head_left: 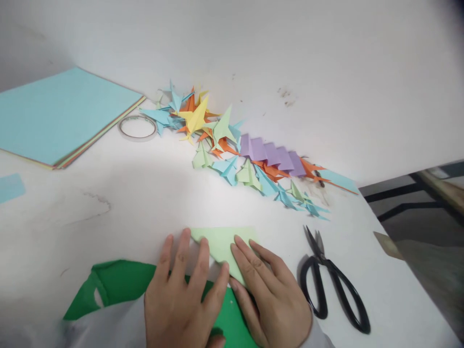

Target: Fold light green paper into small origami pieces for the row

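A pale green sheet of paper (217,238), folded to a pointed shape, lies on the white table before me. My left hand (184,295) rests at its left end, palm down with fingers spread, fingertips touching the paper's edge. On the right part of the paper, my right hand (270,295) lies with its fingers stretched out flat, pressing it to the table. Both hands cover parts of the paper. Under and beside my forearms is a green cloth (121,280). Black-handled scissors (322,266) lie slightly apart, just right of my right hand.
Folded paper pieces (197,116) in several colours run across the back, with a purple pleated strip (271,153) among them. A stack of coloured paper (65,116) and a tape roll (137,127) lie at the left. A blue paper piece (10,187) sits near the left edge.
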A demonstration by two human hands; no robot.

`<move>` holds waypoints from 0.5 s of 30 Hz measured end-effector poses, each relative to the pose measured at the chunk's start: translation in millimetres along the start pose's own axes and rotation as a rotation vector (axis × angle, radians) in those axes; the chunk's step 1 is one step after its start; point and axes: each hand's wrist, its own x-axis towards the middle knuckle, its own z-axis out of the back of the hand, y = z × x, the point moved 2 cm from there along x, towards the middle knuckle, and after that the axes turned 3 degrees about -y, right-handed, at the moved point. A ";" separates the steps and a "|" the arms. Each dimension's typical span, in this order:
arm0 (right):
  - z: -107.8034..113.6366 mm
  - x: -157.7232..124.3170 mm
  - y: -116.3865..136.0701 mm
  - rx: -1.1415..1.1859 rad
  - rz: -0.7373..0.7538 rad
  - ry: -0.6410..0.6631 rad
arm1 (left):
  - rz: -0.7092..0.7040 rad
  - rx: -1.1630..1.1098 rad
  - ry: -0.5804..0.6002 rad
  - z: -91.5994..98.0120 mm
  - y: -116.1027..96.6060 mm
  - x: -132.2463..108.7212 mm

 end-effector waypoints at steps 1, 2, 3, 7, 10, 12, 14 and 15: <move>0.2 -0.1 0.4 0.002 -0.005 0.001 | 0.009 -0.004 0.005 0.4 0.3 0.4; 0.4 -0.3 0.8 0.003 -0.007 0.001 | -0.004 -0.004 0.016 0.6 0.6 0.7; 0.6 -0.5 0.9 0.003 -0.011 0.000 | -0.023 0.000 0.028 0.8 0.8 0.9; 0.7 -0.9 0.5 0.005 -0.020 0.011 | -0.048 0.035 0.046 0.4 1.5 1.1; 0.0 -0.2 -0.1 0.007 -0.022 0.022 | -0.030 0.049 0.043 -0.4 1.3 1.2; -0.4 0.1 -0.3 0.008 -0.029 0.031 | -0.042 0.048 0.045 -0.5 1.5 1.3; -0.4 -0.1 -0.3 0.010 -0.032 0.033 | -0.064 0.044 0.050 0.0 2.5 1.3; -0.3 -0.3 -0.2 0.013 -0.030 0.032 | -0.076 0.043 0.052 0.3 3.0 1.3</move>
